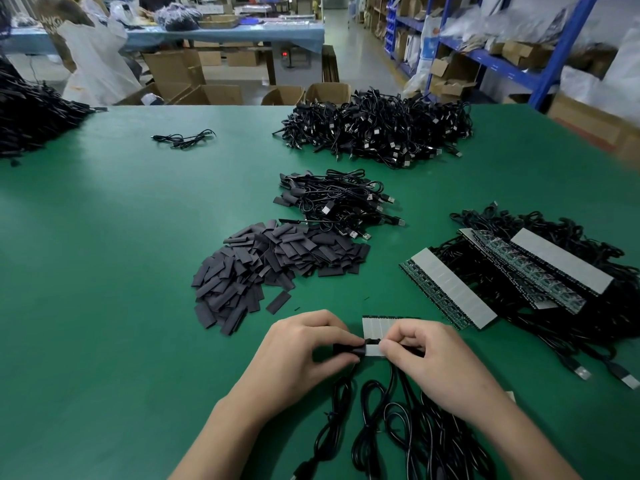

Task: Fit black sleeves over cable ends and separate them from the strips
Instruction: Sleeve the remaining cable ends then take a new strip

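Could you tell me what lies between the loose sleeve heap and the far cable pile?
The head view shows a smaller cable bundle, partly sleeved, between the sleeve heap and the far cable pile.

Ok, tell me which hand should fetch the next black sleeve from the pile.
Left, probably. The left hand sits nearest the sleeve pile, which lies ahead and to its side, though it now pinches a black sleeve. The right hand holds the strip and would have to cross over.
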Demonstrator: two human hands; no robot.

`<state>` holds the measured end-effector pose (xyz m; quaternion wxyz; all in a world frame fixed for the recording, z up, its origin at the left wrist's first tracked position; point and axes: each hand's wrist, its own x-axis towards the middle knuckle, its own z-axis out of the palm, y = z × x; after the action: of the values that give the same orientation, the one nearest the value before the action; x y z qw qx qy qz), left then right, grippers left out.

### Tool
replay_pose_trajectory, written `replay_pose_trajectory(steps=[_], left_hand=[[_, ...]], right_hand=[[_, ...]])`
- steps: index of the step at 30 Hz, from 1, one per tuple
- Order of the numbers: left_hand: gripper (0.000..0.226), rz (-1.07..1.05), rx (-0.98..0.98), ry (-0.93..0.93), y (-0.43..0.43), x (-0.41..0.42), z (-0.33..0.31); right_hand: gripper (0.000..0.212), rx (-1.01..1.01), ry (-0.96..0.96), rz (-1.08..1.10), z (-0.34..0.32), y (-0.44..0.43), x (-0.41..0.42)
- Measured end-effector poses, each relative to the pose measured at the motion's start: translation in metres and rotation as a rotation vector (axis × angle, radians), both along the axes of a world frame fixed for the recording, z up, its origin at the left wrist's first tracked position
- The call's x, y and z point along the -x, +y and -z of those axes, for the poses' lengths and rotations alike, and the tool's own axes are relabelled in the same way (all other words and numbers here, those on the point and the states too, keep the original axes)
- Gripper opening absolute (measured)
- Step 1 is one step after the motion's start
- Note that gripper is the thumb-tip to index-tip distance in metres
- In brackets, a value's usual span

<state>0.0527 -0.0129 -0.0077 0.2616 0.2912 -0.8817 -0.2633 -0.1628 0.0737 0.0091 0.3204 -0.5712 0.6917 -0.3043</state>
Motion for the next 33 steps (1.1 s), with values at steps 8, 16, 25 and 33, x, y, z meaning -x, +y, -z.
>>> replay_pose_trajectory(steps=[8,16,25,33], left_hand=[[0.018,0.019,-0.135,0.028,-0.001,-0.0001,0.0008],[0.016,-0.017,-0.035,0.048,0.0031,0.0017,0.0011],[0.015,-0.037,0.155,0.061,0.007,0.0042,-0.0042],[0.014,-0.017,0.226,0.031,0.0069,0.0045,-0.0041]], right_hand=[[0.02,-0.003,0.012,-0.003,-0.002,0.0007,0.0002],[0.021,0.005,-0.01,-0.032,-0.0015,0.0006,-0.001],[0.006,0.032,-0.132,-0.063,-0.0055,0.0005,0.0],[0.012,0.014,-0.113,-0.054,-0.0031,-0.0001,0.0028]])
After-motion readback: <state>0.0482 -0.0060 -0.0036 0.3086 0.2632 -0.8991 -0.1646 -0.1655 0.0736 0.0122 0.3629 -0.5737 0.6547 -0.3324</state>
